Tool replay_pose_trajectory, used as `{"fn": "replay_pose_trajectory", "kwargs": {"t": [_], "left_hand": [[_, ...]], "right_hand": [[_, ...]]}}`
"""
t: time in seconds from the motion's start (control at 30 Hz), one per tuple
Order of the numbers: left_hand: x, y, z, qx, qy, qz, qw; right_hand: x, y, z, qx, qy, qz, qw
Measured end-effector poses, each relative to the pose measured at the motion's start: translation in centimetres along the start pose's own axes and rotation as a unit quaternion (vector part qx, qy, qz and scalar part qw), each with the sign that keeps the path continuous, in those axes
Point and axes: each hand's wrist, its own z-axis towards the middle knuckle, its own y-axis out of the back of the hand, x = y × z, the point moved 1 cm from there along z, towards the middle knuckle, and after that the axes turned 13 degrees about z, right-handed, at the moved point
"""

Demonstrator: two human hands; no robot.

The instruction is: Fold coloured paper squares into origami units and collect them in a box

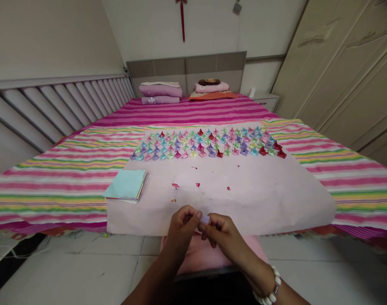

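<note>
A small folded piece of pale lilac paper is pinched between my two hands, just over the near edge of a large pale sheet. My left hand grips its left side with thumb and fingers. On the right side, my right hand holds it the same way, fingers curled; a white bead bracelet circles that wrist. Much of the paper is hidden by my fingers. To the left lies a stack of square paper, light blue on top. Farther back, rows of colourful folded paper pieces stand on the sheet.
Small red scraps lie on the sheet. The sheet rests on a bed with a striped cover. Folded purple bedding and pink bedding sit by the headboard. A slatted rail runs left; a wardrobe stands right.
</note>
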Motion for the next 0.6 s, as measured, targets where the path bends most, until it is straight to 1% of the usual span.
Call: {"fn": "replay_pose_trajectory", "kwargs": {"t": [0.13,0.27,0.33,0.4,0.5,0.6], "left_hand": [[0.22,-0.08,0.1,0.002,0.017,-0.024,1.0],[-0.01,0.04,0.31,-0.023,0.046,-0.018,0.999],[-0.21,0.0,0.34,-0.027,0.045,-0.003,0.999],[-0.37,-0.12,0.3,-0.027,0.041,0.002,0.999],[-0.38,-0.21,0.27,-0.018,0.03,-0.021,0.999],[0.02,0.09,0.38,-0.014,0.022,-0.039,0.999]], "right_hand": [[-0.51,0.04,0.06,-0.006,-0.005,0.018,1.0],[-0.79,0.19,0.12,0.001,-0.017,0.039,0.999],[-0.83,0.22,0.11,-0.003,-0.021,0.057,0.998],[-0.91,0.23,0.11,-0.023,-0.023,0.085,0.996],[-1.01,0.26,0.1,-0.049,-0.021,0.12,0.991],[-0.84,0.45,0.07,-0.025,-0.029,0.109,0.993]]}}
